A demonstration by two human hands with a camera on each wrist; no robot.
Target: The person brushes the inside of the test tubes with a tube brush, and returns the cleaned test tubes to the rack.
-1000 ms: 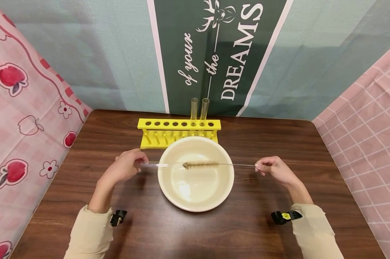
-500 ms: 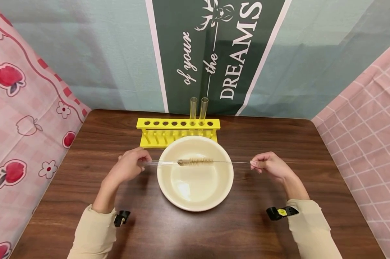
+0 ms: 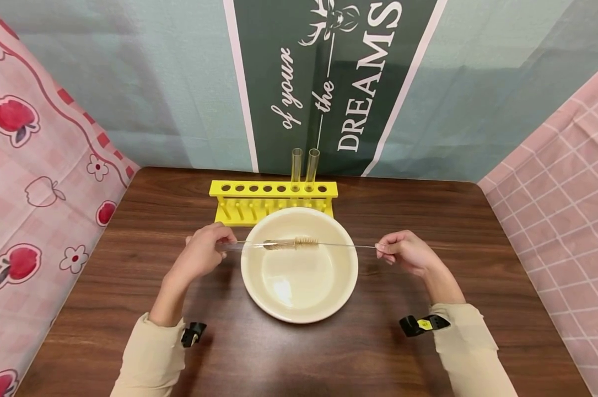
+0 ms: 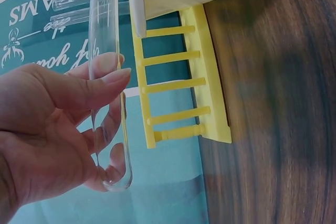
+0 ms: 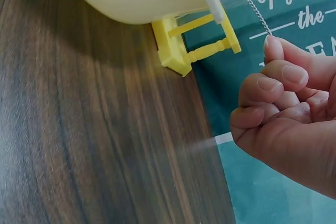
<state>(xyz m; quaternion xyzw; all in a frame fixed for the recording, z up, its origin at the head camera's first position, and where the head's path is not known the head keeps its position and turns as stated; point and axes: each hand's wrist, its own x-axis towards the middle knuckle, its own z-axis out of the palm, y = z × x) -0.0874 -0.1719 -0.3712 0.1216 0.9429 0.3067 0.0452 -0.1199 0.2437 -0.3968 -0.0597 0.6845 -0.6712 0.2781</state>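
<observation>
Left hand [image 3: 206,253]: fingers closed round a clear glass test tube [image 4: 104,30]
Right hand [image 3: 405,251]: fingers pinching the twisted metal stem [image 5: 252,4] of a tan-bristled brush [image 3: 306,243]
Bristles: partly inside the tube, above a round cream bowl [image 3: 299,298]
Yellow plastic rack [image 3: 274,194]: behind the bowl (2 upright tubes [image 3: 312,168])

The counter [image 3: 299,355] is backed by a blue-green cloth [image 3: 179,88], lettered "DREAMS" on a dark panel [image 3: 308,110], and flanked by an apple-print cloth [image 3: 41,220] at left, a pink gridded cloth [image 3: 566,215] at right.

A dark brown wood-grain table [image 3: 303,358] carries a cream basin [image 3: 301,286]; just behind the basin stands a yellow test-tube rack [image 3: 260,194].
</observation>
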